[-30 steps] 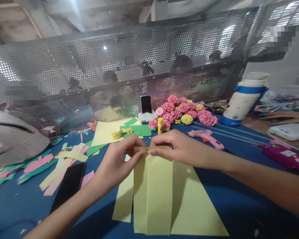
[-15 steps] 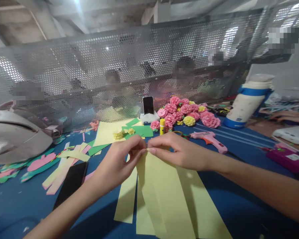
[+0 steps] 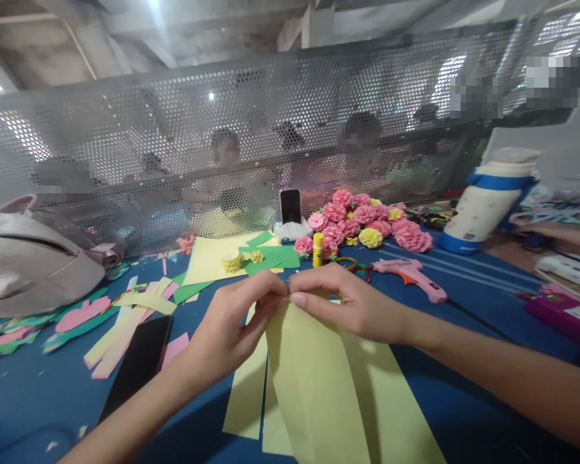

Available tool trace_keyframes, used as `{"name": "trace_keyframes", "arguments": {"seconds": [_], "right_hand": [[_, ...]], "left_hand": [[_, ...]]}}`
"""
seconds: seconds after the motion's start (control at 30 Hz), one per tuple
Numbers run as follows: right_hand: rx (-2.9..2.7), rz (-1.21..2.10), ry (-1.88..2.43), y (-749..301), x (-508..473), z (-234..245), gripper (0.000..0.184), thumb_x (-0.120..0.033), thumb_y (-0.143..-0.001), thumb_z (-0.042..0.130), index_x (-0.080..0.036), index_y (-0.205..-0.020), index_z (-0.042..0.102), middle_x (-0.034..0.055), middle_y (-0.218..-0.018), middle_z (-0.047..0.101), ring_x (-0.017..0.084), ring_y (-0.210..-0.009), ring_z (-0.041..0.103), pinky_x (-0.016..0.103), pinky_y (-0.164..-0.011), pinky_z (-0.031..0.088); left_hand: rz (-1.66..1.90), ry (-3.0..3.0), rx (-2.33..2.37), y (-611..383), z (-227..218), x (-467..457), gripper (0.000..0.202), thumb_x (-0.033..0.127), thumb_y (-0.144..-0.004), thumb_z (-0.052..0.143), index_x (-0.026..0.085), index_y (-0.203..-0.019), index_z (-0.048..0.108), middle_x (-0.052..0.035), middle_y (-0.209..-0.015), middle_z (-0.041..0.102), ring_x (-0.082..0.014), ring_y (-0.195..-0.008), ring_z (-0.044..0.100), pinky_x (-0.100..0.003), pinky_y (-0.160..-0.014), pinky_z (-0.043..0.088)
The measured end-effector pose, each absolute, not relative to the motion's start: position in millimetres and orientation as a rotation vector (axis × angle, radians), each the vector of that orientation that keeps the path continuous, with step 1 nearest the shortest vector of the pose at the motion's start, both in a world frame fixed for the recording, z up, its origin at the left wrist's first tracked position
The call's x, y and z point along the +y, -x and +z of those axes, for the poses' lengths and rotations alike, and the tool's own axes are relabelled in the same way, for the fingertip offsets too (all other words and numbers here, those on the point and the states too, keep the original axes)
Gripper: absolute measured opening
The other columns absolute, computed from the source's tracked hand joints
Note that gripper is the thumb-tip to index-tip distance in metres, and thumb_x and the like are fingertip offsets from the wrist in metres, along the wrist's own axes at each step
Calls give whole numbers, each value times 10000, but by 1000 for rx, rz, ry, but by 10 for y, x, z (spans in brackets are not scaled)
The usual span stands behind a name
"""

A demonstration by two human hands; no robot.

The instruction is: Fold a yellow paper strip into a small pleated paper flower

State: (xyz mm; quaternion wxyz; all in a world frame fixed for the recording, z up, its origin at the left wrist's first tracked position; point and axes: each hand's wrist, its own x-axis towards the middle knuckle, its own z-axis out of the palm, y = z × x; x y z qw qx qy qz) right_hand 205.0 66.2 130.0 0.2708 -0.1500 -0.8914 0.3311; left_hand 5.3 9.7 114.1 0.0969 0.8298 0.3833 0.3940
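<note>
A pale yellow sheet of paper point(image 3: 314, 380) hangs from my fingertips and slopes down toward me. My left hand point(image 3: 246, 312) is closed in a pinch on the sheet's far edge. Right beside it, my right hand point(image 3: 348, 303) pinches the same edge between thumb and fingers. Beneath lie more yellow paper point(image 3: 396, 399) and a narrow yellow strip point(image 3: 246, 386), flat on the blue table. Beyond my hands stands a yellow glue stick point(image 3: 318, 250). My fingers hide part of the gripped edge.
Pink and yellow paper flowers point(image 3: 362, 222) are heaped behind a pink glue gun point(image 3: 410, 274). A white bottle point(image 3: 488, 203) stands at right. At left lie a black phone point(image 3: 138, 361), paper strips point(image 3: 120, 332) and a grey bag point(image 3: 33, 264). A perforated metal screen point(image 3: 174, 148) closes the far side.
Both hands keep their pinch on the yellow sheet. Its near end has shifted slightly left and bows more. The whole view has moved a little, and the person's hand at far right shows more.
</note>
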Motion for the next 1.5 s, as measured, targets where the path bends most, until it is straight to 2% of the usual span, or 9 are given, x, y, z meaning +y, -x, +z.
{"name": "trace_keyframes", "arguments": {"seconds": [0.2, 0.33, 0.53, 0.73, 0.93, 1.13, 1.3, 1.43, 1.5], "right_hand": [[-2375, 880, 483, -2042, 686, 1290, 265, -284, -961, 494, -159, -734, 546, -39, -661, 459, 92, -618, 401, 232, -586, 299], [-2333, 1012, 616, -2040, 725, 1276, 229, -350, -910, 595, -149, -819, 656, -20, -691, 555, 101, -621, 439, 229, -558, 313], [-2266, 1207, 679, -2020, 811, 1208, 291, -419, -868, 634, -143, -776, 645, -32, -640, 492, 91, -575, 397, 223, -512, 285], [-2213, 1134, 685, -2020, 853, 1201, 247, -382, -842, 667, -144, -780, 669, -21, -649, 552, 84, -570, 420, 216, -512, 303], [-2192, 1196, 780, -2032, 930, 1197, 222, -353, -755, 739, -136, -795, 709, 22, -714, 648, 108, -620, 509, 227, -547, 372], [-2141, 1224, 797, -2021, 978, 1160, 202, -327, -729, 760, -135, -751, 703, -11, -621, 592, 85, -557, 460, 220, -508, 336], [-2107, 1194, 803, -2012, 1016, 1152, 301, -411, -702, 774, -137, -783, 680, -22, -636, 577, 81, -552, 460, 216, -506, 342], [-2133, 1316, 853, -2019, 1130, 1086, 365, -451, -636, 808, -135, -727, 651, -42, -581, 544, 72, -509, 441, 210, -473, 312], [-2132, 1368, 855, -2018, 1182, 1048, 364, -455, -626, 812, -134, -686, 649, -26, -592, 577, 82, -531, 479, 219, -493, 345]], "left_hand": [[1207, -2077, 1141, -56, 1126, 150, 90, 244, -909, 583, 181, -844, 587, -17, -807, 610, -130, -747, 569, -232, -658, 447], [1188, -1709, 1158, -50, 1090, 216, 156, 270, -818, 690, 159, -734, 619, -3, -693, 630, -106, -637, 569, -198, -564, 423], [1250, -1604, 1181, -42, 1058, 239, 164, 254, -747, 744, 154, -662, 646, -1, -627, 660, -98, -567, 573, -188, -509, 417], [1140, -1466, 1168, -16, 1037, 299, 193, 292, -663, 806, 163, -758, 698, -15, -696, 709, -124, -610, 629, -221, -567, 475], [1106, -1443, 1202, 9, 964, 371, 217, 297, -685, 786, 156, -599, 646, 10, -543, 639, -87, -487, 540, -205, -493, 408], [1154, -1428, 1181, 4, 929, 389, 155, 271, -688, 789, 157, -640, 694, -9, -594, 680, -99, -530, 575, -219, -538, 452], [1081, -1411, 1152, 42, 871, 431, 224, 313, -681, 811, 162, -831, 743, -52, -805, 756, -140, -668, 650, -253, -626, 497], [1106, -1400, 1200, 88, 815, 498, 192, 313, -684, 802, 151, -750, 722, -31, -696, 724, -119, -587, 605, -238, -566, 476], [1120, -1386, 1213, 98, 791, 525, 187, 307, -674, 808, 152, -720, 713, -19, -654, 706, -110, -558, 587, -230, -542, 468]]}}
